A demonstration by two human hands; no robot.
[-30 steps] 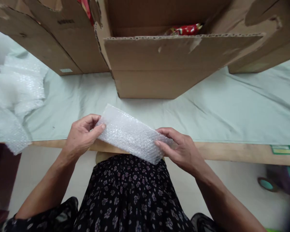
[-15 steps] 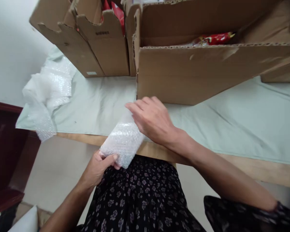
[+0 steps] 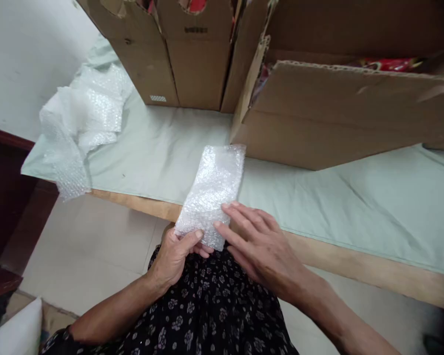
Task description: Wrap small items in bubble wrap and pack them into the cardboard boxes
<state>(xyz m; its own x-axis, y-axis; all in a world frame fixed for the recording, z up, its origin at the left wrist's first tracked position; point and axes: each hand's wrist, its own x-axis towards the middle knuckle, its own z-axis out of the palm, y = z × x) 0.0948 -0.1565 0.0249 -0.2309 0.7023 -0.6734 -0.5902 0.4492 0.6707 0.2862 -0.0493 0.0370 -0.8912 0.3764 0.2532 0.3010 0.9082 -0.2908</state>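
Note:
A flat piece of bubble wrap [image 3: 216, 182] reaches from my lap over the table's front edge, its far end near the large carton. My left hand [image 3: 179, 251] pinches its near left corner, thumb on top and fingers beneath. My right hand [image 3: 255, 236] has its fingers spread, with the fingertips touching or just over the wrap's right side. Whether anything lies inside the wrap cannot be made out.
On the table's green cloth [image 3: 151, 153], more bubble wrap [image 3: 99, 106] is heaped at the left and hangs over the edge. Tall cardboard boxes [image 3: 196, 69] stand at the back. A large open carton [image 3: 318, 118] at the right holds red packets [image 3: 388, 64].
My right hand has moved from the wrap's far end down toward its near right side, and its fingers have spread. The view has shifted, and the wrap now shows at greater length.

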